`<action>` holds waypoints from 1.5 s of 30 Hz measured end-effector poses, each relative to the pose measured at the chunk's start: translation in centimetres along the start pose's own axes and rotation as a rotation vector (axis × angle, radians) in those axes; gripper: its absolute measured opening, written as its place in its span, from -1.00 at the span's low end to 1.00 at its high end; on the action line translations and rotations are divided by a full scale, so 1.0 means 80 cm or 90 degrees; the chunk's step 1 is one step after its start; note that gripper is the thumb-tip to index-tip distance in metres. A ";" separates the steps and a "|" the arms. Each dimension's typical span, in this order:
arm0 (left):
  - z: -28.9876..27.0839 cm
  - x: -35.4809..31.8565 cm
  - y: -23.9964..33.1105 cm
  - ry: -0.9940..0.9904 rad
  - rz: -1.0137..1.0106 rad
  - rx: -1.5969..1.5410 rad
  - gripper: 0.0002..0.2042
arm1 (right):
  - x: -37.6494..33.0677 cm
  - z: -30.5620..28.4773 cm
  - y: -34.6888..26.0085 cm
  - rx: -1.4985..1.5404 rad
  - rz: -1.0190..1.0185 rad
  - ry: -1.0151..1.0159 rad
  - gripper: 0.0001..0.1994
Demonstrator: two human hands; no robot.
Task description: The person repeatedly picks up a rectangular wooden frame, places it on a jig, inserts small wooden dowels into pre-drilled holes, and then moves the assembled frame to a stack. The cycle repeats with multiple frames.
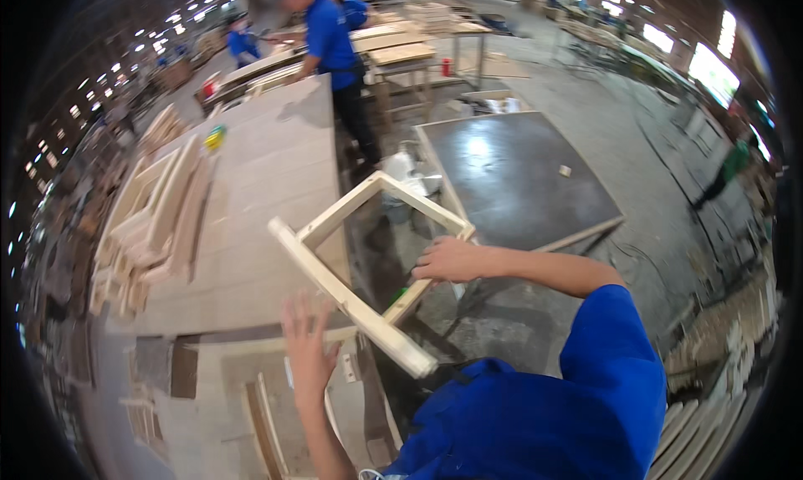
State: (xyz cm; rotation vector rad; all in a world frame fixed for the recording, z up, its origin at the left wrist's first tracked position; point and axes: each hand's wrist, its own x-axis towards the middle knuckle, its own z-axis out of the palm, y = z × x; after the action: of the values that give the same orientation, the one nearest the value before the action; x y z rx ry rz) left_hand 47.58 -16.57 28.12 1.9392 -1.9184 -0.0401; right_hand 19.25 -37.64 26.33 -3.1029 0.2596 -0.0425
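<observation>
The right hand (pixel 447 260) was curled around one bar of a pale wooden frame (pixel 360 311), near a corner. The left hand (pixel 309 334), blurred, had its fingers spread wide and held nothing, near the frame's longest bar. Four-sided, with squared bars, the frame was held tilted near the right edge of a flat, pale tabletop (pixel 259 179). Straight-edged wooden pieces (pixel 155 221) lay heaped there; beyond stood a smooth, glossy dark tabletop (pixel 510 179).
</observation>
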 end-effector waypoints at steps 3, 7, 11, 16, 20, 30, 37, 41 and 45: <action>0.069 0.071 0.049 -0.047 0.283 0.019 -0.33 | -0.128 -0.047 0.022 -0.089 0.045 -0.018 -0.85; 0.164 0.132 0.133 -0.078 0.550 -0.044 -0.59 | -0.278 -0.059 0.037 -0.186 0.100 0.006 -0.87; 0.251 0.151 0.247 -0.122 0.588 -0.118 -0.73 | -0.387 -0.030 0.102 -0.186 0.203 0.031 -0.87; 0.436 0.169 0.388 -0.203 0.480 -0.189 -0.66 | -0.510 0.077 0.229 -0.179 0.292 0.003 -0.91; 0.604 0.200 0.469 -0.279 0.387 -0.170 -0.63 | -0.607 0.221 0.359 -0.162 0.334 -0.196 -0.92; 0.729 0.245 0.552 -0.281 0.255 -0.161 -0.75 | -0.679 0.342 0.487 0.042 0.439 -0.029 -0.76; 0.688 0.283 0.530 -0.147 -0.033 -0.030 -0.40 | -0.643 0.350 0.531 0.124 0.663 0.169 -0.54; 0.687 0.283 0.524 -0.206 -0.042 0.021 -0.30 | -0.604 0.364 0.553 0.034 0.706 0.148 -0.48; 0.696 0.276 0.533 -0.273 -0.051 0.029 -0.25 | -0.593 0.384 0.564 0.005 0.743 0.081 -0.43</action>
State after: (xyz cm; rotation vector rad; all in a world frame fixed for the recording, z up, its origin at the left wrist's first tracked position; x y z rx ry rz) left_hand -8.69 -51.33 -3.99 2.1721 -2.1119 -0.4749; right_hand -34.13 -73.47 -6.87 -2.4316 1.9233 -0.1990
